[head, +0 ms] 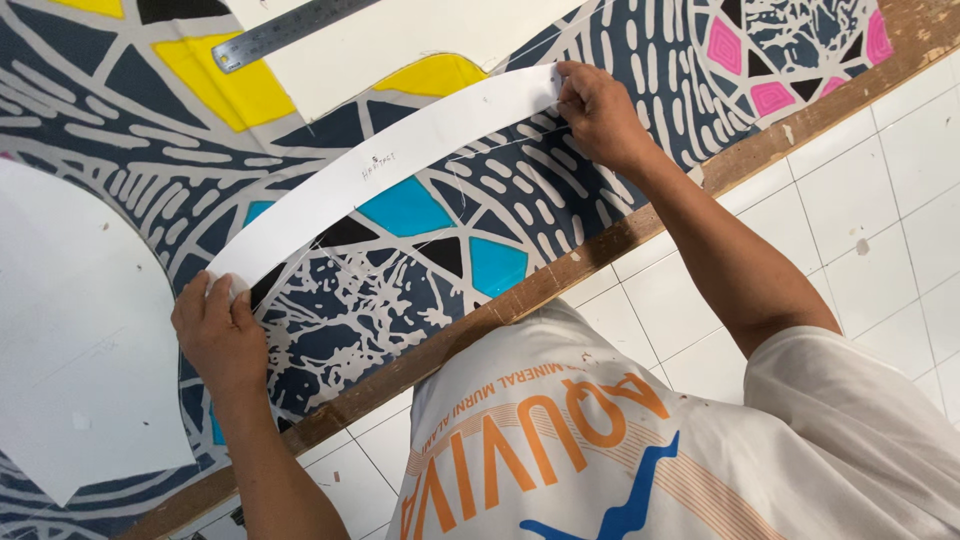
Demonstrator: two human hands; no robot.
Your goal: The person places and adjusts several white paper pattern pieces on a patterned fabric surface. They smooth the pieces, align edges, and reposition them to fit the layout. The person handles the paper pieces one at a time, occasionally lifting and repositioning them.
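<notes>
Hands pin a curved white paper pattern strip [385, 170] flat on my patterned fabric [400, 270]: left hand [215, 330] presses its lower end, right hand [597, 108] apparently pinches its upper end, counter edge [560, 275] nearby.

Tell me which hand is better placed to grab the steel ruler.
Probably the left hand: the ruler lies at the upper left, nearer that side. Both it and the right hand pin ends of the paper strip.

Both arms are stretched forward, the left hand [215, 335] pressed flat, the right hand [598, 112] pinched at the fingertips.
</notes>
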